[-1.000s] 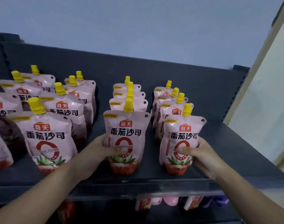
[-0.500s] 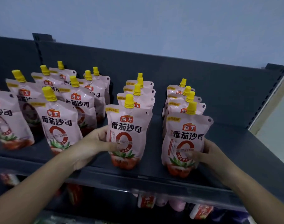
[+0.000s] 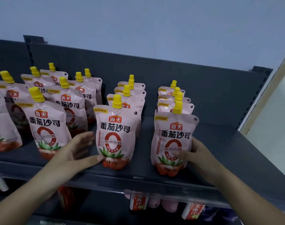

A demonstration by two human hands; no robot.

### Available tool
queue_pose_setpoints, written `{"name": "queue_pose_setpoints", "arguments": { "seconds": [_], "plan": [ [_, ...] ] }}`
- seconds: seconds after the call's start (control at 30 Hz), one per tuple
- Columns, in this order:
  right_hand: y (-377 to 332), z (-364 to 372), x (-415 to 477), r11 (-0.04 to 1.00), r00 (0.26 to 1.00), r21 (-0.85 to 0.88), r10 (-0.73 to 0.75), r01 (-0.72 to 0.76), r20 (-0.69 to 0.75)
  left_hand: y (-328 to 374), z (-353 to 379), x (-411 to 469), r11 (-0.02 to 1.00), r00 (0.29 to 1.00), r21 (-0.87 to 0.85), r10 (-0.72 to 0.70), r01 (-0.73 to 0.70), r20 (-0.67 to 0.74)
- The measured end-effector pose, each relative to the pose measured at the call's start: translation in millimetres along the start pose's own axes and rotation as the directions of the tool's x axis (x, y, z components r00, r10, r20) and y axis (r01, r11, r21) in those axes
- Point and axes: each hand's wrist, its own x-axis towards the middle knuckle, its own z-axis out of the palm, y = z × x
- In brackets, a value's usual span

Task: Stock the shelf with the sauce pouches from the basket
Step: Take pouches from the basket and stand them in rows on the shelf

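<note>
Facing up the front row on the dark grey metal shelf (image 3: pixel 219 161).
We see pink yellow-capped sauce pouches in rows; the basket is out of view. Our right hand (image 3: pixel 197 153) grips the right front pouch (image 3: pixel 172 138) to keep it upright; our left hand (image 3: pixel 73 153), open, only thumb-tip touching, steadies the middle front pouch (image 3: pixel 115 135).

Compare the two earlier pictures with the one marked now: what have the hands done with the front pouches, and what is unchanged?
The left hand has opened off the middle front pouch; only its thumb tip still touches near the base. The right hand still grips the right front pouch, thumb across its face. Both pouches stay upright at the front of the shelf, rows behind unchanged.
</note>
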Motion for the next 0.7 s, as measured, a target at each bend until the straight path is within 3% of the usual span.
{"name": "queue_pose_setpoints", "arguments": {
  "seconds": [0.1, 0.23, 0.37, 0.53, 0.63, 0.7],
  "plan": [
    [1.2, 1.2, -0.4, 1.0, 1.0, -0.01, 0.009, -0.009, 0.009, -8.4, 1.2, -17.3, 0.994, 0.994, 0.096, 0.06, -0.051, -0.095],
    [-1.0, 6.4, -1.9, 0.999, 1.0, -0.041, 0.013, -0.013, -0.007, -13.6, 11.8, -38.2, 0.951, 0.935, 0.243, 0.251, -0.191, -0.249],
    [-1.8, 7.8, -3.5, 0.999, 1.0, -0.032, 0.003, -0.004, -0.025, -3.9, 29.5, -51.9, 0.877, 0.866, 0.327, 0.438, -0.352, -0.24],
    [0.1, 7.4, -6.2, 1.0, 0.999, 0.015, -0.016, 0.017, -0.03, 24.1, 57.8, -63.1, 0.748, 0.803, 0.414, 0.592, -0.518, -0.065],
    [-3.3, 10.0, -13.2, 0.996, 0.997, 0.063, -0.059, 0.062, -0.043, 39.7, 83.4, -56.4, 0.87, 0.913, 0.292, 0.407, -0.398, 0.031],
    [-12.6, 12.5, -19.7, 0.992, 0.99, 0.046, -0.115, 0.12, -0.086, 40.2, 100.0, -52.2, 0.822, 0.881, 0.318, 0.437, -0.473, 0.181]
  ]
}}
